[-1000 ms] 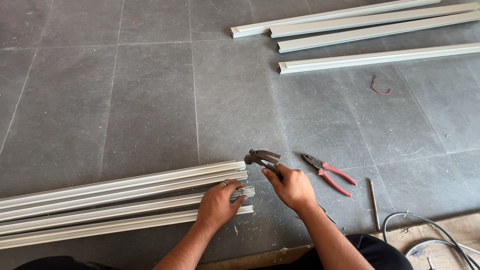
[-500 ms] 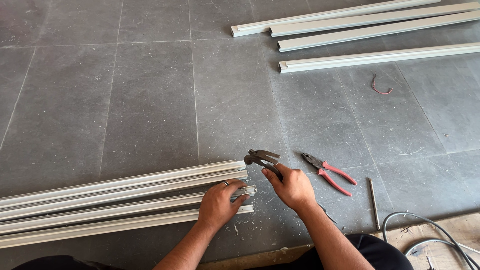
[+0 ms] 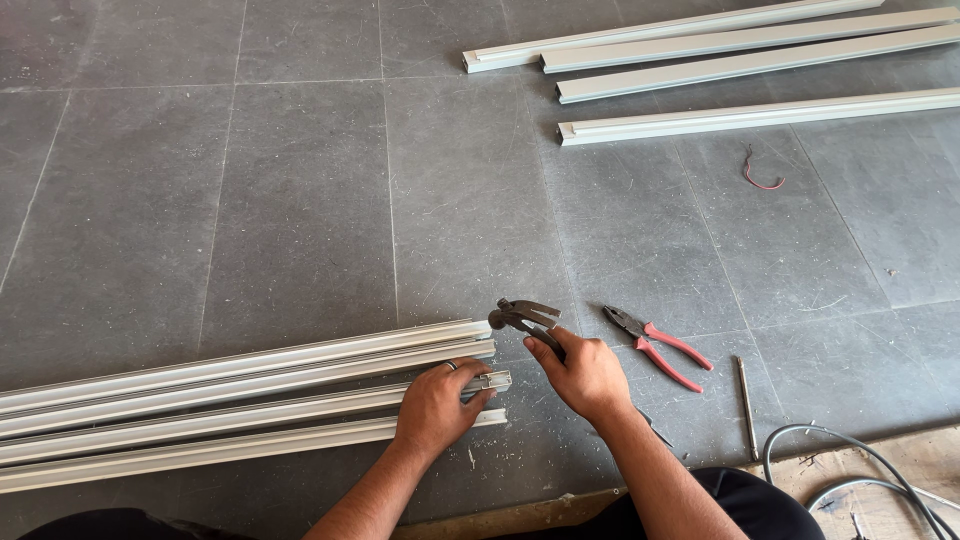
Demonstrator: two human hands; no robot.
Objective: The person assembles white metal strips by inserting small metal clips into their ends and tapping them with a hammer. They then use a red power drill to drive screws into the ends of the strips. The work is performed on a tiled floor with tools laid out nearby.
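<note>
- Presently we record the left hand (image 3: 435,405) pressed flat over the end of a white plastic channel strip (image 3: 250,400), its fingers curled over the strip and pinning it to the grey tiled floor (image 3: 300,200).
- We note the right hand (image 3: 585,375) with its grip closed round the handle of a claw hammer (image 3: 522,314); the head hangs just above and beyond the strip end, not touching it.
- We find the strip lying third among four like strips side by side at lower left, their ends nearly level.
- We cannot tell from this angle whether a nail or clip sits at the strip end; the fingers mask it.
- In our judgement a sound blow calls for the holding fingers drawn back from the strike point, the strip kept flat, and a short, square tap.
- Also noted: red-handled pliers (image 3: 655,345) just right of the hammer, a metal rod (image 3: 747,393), grey cable (image 3: 860,470), a red wire scrap (image 3: 760,172), and four more strips (image 3: 740,70) well apart at upper right.
</note>
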